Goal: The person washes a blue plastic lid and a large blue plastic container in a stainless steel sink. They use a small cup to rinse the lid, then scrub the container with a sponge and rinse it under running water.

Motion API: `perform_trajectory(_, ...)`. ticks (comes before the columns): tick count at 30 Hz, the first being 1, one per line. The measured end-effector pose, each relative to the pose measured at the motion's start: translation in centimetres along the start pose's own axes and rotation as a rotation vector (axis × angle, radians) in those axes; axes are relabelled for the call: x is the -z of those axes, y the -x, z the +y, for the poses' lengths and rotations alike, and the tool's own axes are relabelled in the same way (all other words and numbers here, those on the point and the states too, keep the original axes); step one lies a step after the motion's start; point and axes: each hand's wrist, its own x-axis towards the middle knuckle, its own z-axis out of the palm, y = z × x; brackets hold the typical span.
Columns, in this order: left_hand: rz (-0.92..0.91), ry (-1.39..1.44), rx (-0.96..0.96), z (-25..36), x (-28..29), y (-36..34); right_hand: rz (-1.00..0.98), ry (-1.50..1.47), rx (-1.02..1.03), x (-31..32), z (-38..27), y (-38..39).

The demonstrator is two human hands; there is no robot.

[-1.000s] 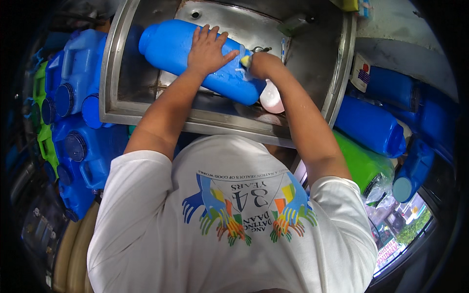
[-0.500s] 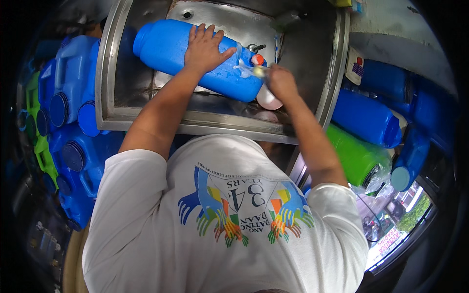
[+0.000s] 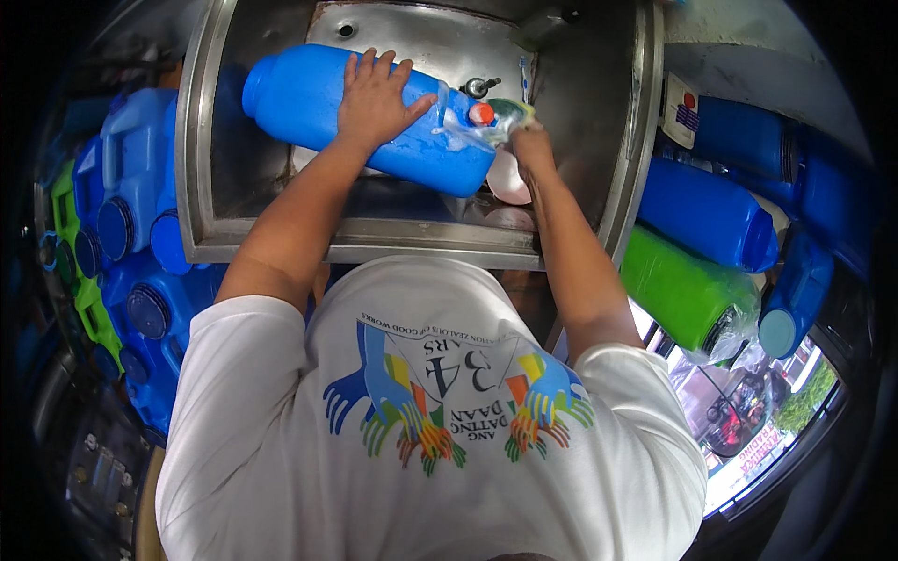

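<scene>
A large blue plastic water jug (image 3: pixel 309 98) lies on its side in the metal sink (image 3: pixel 421 241), its neck toward the left. My left hand (image 3: pixel 376 101) rests on the jug's upper side, palm down and fingers spread. At the right end, my right hand (image 3: pixel 531 148) is closed on what looks like a green and yellow scrub sponge (image 3: pixel 510 114), partly covered by foam. White suds (image 3: pixel 454 131) coat the jug around a small orange-red cap (image 3: pixel 481 114). Below my right hand sits a pale pink rounded bowl-like item (image 3: pixel 508 179), partly hidden by the jug.
A blue-and-white toothbrush (image 3: pixel 525 77) leans near the sink's back, beside a dark fitting (image 3: pixel 481 87). Several blue jugs (image 3: pixel 140 187) are stacked left of the sink. On the right lie another blue jug (image 3: pixel 706 213) and a green jug (image 3: pixel 678 290) in clear plastic.
My right hand and the sponge have moved slightly up along the jug's right end, and more foam shows there. My left hand stays on the jug. The whole view has shifted a little.
</scene>
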Motion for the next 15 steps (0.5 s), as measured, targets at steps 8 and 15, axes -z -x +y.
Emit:
perform_trajectory(8,-0.018,0.001,0.027,0.4,0.4,0.5,-0.406,0.912,0.380,-4.4,-9.5,-5.7)
perform_trajectory(15,-0.019,0.021,0.037,0.3,0.5,0.8,0.129,0.871,0.434,-3.8,-11.4,-5.0)
